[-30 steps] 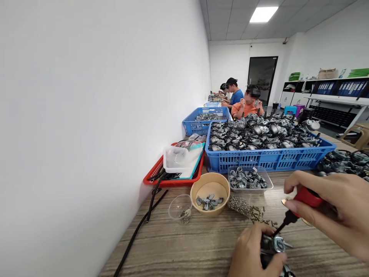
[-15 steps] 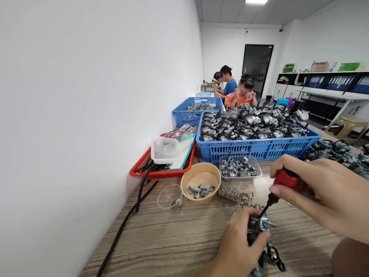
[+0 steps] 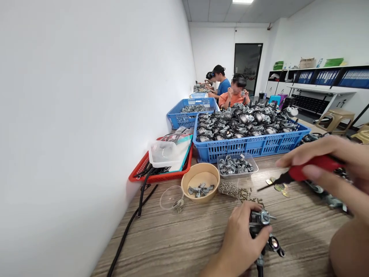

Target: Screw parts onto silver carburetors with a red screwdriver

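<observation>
My left hand [image 3: 240,236] grips a carburetor [image 3: 263,219], a grey metal body with black fittings, holding it against the table. Its lower part is partly hidden by my fingers. My right hand [image 3: 337,169] is closed around a red-handled screwdriver [image 3: 309,168], whose dark shaft points left and slightly down. The tip is in the air, above and apart from the carburetor. Just beyond the carburetor lie loose small screws [image 3: 245,193], spilling from a clear container [image 3: 229,188]. Several brass-coloured discs [image 3: 279,187] rest beneath the screwdriver.
A blue crate [image 3: 250,148] piled with carburetors stands behind a clear tray [image 3: 238,167] of metal parts. Left are a tan bowl [image 3: 200,173], a clear cup [image 3: 170,198], a red basket [image 3: 160,177] and a black cable [image 3: 123,242] by the wall. Co-workers [image 3: 235,96] sit beyond.
My right hand has lifted the screwdriver off the carburetor and moved right, tilting it flatter. My left hand keeps its hold. The view has shifted slightly to the right.
</observation>
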A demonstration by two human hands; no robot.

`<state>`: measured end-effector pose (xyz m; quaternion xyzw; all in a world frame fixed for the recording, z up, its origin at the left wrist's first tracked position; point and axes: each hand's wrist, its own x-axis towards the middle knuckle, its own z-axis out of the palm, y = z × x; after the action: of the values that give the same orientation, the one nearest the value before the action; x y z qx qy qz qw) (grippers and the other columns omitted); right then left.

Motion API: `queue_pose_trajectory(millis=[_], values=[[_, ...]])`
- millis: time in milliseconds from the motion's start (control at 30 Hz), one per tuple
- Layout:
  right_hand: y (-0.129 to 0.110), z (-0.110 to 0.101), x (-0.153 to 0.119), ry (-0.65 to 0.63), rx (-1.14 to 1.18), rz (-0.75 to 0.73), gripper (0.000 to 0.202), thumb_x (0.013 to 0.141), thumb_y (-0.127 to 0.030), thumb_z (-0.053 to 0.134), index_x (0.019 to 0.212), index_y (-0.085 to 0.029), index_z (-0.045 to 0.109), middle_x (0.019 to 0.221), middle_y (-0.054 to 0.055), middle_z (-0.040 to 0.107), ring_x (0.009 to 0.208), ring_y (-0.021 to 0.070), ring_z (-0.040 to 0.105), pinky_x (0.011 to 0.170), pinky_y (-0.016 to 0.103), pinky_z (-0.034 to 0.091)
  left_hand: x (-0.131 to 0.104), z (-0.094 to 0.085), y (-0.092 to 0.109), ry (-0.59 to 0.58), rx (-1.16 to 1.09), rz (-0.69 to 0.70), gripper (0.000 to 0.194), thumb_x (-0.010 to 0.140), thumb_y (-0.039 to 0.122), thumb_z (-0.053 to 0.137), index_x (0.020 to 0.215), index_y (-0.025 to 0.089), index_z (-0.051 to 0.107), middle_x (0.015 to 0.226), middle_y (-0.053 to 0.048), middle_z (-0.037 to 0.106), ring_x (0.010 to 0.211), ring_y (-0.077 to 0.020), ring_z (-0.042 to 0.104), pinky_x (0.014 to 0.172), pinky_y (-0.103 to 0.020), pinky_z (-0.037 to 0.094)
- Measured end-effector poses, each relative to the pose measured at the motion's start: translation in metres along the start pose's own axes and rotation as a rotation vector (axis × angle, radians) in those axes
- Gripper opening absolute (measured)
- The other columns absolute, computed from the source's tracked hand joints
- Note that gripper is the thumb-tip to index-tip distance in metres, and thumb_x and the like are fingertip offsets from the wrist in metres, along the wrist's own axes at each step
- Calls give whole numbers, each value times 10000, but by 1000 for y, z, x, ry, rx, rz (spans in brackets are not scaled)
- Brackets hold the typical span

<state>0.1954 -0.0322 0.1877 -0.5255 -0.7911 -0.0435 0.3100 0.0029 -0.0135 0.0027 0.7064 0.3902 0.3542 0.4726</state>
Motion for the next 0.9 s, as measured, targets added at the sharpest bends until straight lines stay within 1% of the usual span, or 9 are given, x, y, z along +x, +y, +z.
queue_pose_trajectory(millis=[133,200,233,333,400,533,667,767,900], values=[[-2,-12,-19,315,171,-37,165,985,-161,562,985,-316,617,1049,35,725,1009,236,710,754,354,552,-2,2,5,-19,38,28,310,784,121,728,1062,209,622,1153,-55,739,1106,-273,655,1013,-445,473],[-4,-5,-30,331,134,-59,189,963,-112,554,996,-290,605,1026,47,695,951,207,695,720,332,525,-3,3,6,-27,65,74,291,793,110,719,1052,202,622,1149,-62,741,1101,-274,653,1016,-451,472],[-4,3,-38,285,93,-44,185,964,-112,541,1024,-278,598,1010,49,687,895,190,686,682,317,506,-4,4,5,-32,83,103,278,799,108,711,1047,198,622,1142,-67,741,1093,-273,655,1011,-452,474],[-3,38,-67,-55,16,45,113,1008,-212,495,1073,-235,585,923,40,680,725,165,650,621,300,486,-7,7,0,-30,153,191,234,829,138,683,1048,197,624,1111,-76,743,1053,-278,665,970,-454,486],[0,64,-91,-191,-87,64,120,1021,-256,494,1026,-212,606,912,55,683,765,188,667,670,319,488,-7,9,-5,-20,178,253,226,843,164,661,1063,203,625,1093,-79,743,1032,-286,671,939,-457,493],[4,100,-125,-212,-167,57,213,1069,-252,370,1011,-199,569,811,36,677,657,169,636,596,298,413,-6,11,-14,-4,161,325,239,857,189,622,1094,213,629,1097,-81,740,1033,-297,676,925,-470,500],[3,107,-128,-215,-349,60,256,1064,-240,354,912,-203,557,773,39,654,628,171,593,568,312,315,-5,10,-18,-8,145,330,252,861,189,594,1109,225,619,1105,-75,727,1057,-295,673,952,-487,500],[4,105,-117,-306,-328,6,246,1027,-226,399,837,-208,553,749,37,652,618,158,559,568,313,275,-7,11,-22,-12,130,327,273,864,183,574,1132,225,596,1101,-78,709,1063,-289,666,958,-491,508],[15,97,-105,-371,-237,-44,174,905,-200,510,733,-216,535,684,6,642,607,130,539,587,279,326,-8,11,-27,139,118,445,404,926,246,565,1323,216,494,1401,-151,563,1335,-313,543,1102,-535,447]])
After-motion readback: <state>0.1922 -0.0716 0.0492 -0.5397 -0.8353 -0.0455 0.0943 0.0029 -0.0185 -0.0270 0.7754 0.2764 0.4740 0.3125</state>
